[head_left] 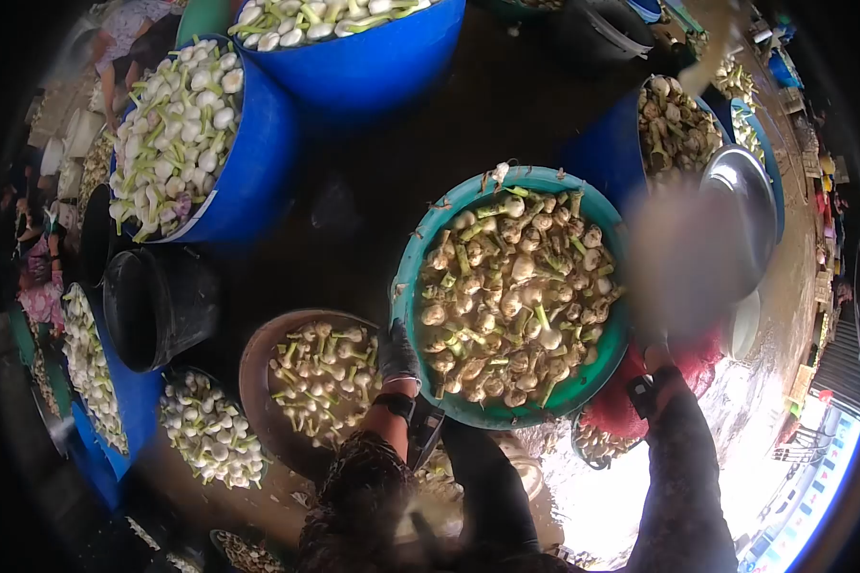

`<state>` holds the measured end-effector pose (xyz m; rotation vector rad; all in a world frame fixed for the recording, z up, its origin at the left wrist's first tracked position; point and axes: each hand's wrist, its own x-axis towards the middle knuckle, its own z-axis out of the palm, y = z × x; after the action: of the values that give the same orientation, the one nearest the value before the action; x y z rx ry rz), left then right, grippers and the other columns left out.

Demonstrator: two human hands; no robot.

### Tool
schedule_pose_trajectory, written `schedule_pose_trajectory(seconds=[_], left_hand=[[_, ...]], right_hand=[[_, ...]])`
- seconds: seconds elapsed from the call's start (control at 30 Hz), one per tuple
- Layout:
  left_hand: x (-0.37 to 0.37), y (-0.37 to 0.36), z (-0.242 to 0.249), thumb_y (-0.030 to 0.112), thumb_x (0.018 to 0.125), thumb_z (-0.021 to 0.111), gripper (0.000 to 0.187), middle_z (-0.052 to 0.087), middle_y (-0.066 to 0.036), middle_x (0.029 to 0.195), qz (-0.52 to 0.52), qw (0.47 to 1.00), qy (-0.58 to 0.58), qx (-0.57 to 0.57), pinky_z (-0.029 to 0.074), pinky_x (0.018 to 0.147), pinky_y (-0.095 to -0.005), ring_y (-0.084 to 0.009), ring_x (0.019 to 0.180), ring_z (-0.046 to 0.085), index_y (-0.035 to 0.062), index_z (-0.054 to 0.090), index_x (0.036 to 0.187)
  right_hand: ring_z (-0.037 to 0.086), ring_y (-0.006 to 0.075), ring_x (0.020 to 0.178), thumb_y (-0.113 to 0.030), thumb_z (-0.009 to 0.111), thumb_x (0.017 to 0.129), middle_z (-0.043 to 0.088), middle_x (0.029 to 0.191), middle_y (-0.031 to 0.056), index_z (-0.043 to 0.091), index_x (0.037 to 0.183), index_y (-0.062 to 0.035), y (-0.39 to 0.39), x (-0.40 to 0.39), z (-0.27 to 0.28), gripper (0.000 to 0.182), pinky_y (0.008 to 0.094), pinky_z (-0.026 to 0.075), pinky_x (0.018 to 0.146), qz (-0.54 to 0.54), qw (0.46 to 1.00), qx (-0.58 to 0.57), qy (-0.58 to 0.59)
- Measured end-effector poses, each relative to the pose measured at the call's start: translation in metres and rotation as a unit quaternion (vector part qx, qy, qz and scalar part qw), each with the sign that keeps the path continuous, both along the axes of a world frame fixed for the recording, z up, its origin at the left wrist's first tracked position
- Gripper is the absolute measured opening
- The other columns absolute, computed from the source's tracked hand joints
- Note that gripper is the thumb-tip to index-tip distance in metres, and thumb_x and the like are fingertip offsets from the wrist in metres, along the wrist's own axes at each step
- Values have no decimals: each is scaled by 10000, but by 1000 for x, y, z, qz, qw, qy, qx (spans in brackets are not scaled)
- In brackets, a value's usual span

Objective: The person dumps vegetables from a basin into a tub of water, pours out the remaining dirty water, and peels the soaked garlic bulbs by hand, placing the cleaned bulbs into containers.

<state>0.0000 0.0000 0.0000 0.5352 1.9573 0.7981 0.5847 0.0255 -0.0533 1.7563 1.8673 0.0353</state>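
Note:
In front of me stands a round green tub (413,277) full of muddy garlic bulbs (521,296) with cut green stems, in brownish water. My left hand (398,357), in a dark glove with a watch at the wrist, is closed on the tub's left rim. My right hand (655,355) is at the tub's lower right, beside a red net sack (613,406). A blurred smear on the lens hides most of its fingers, so its grip does not show. Left of my left hand sits a brown basin (256,382) holding cleaner garlic in water.
Large blue drums (354,72) heaped with white garlic stand at the upper left. Another blue drum (607,148) holds brown garlic at the upper right, near a metal basin (757,205). A black bucket (153,310) lies tilted at left. The floor (583,497) looks wet.

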Motion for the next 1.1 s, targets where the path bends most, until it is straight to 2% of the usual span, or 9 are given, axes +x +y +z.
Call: schedule_pose_trajectory(seconds=[0.07,0.1,0.17,0.27,0.53,0.6,0.93,1.03,1.1], left_hand=[[11,-25,27,359,1000,460,425,623,-191,1059,51,998,3,-25,443,858,-397,-290,918,572,-9,541,1196],[10,33,-45,359,1000,460,425,623,-191,1059,63,998,-14,19,443,858,-397,-290,918,572,-9,541,1196],[3,-1,-68,352,1003,449,409,623,-180,1053,-1,992,79,98,446,854,-387,-286,922,570,-1,546,1187],[-9,7,-38,348,1005,433,392,627,-177,1073,41,998,24,41,446,867,-392,-287,946,577,26,549,1196],[-16,-9,-57,367,1001,449,396,630,-172,1095,99,992,-67,33,444,879,-380,-288,980,580,40,549,1200],[-15,-13,-62,375,1003,449,404,632,-176,1090,101,992,-70,36,447,870,-379,-295,972,582,35,548,1198],[-27,-51,-65,422,1004,450,474,637,-199,1025,94,993,-67,-33,450,826,-395,-326,915,585,5,546,1207],[-36,-72,-75,385,1002,476,449,645,-141,1000,102,989,-97,-37,450,802,-363,-258,856,566,-5,556,1209],[-44,-83,-68,361,994,517,427,651,-88,1027,138,977,-151,-66,445,813,-351,-199,884,558,-2,563,1214]], right_hand=[[652,358,915,-401,586,920,667,1052,178,615,1172,-87,-3,10,26,404,416,532,832,-57,996,-57,30],[652,353,903,-403,585,920,668,1040,175,618,1161,-82,33,6,12,403,413,531,822,-78,996,-34,19],[651,345,879,-407,584,922,670,1015,170,625,1138,-70,41,2,14,403,408,528,802,-117,992,-26,42],[649,332,844,-413,583,923,674,978,163,635,1105,-53,49,-14,19,407,400,525,771,-183,979,6,91],[646,302,761,-426,580,927,683,892,145,659,1026,-12,43,-54,52,433,382,516,700,-313,914,117,230],[607,246,717,-477,580,921,671,835,128,658,957,29,44,-66,57,513,368,483,649,-362,813,203,409],[559,219,676,-505,629,891,652,776,112,665,928,28,65,-146,97,536,360,473,643,-314,844,223,373],[552,222,639,-467,636,899,640,736,130,662,889,27,67,-155,98,495,369,469,616,-280,794,254,476],[550,183,635,-448,639,906,632,720,101,664,851,8,71,-137,79,460,352,460,591,-153,858,233,431]])
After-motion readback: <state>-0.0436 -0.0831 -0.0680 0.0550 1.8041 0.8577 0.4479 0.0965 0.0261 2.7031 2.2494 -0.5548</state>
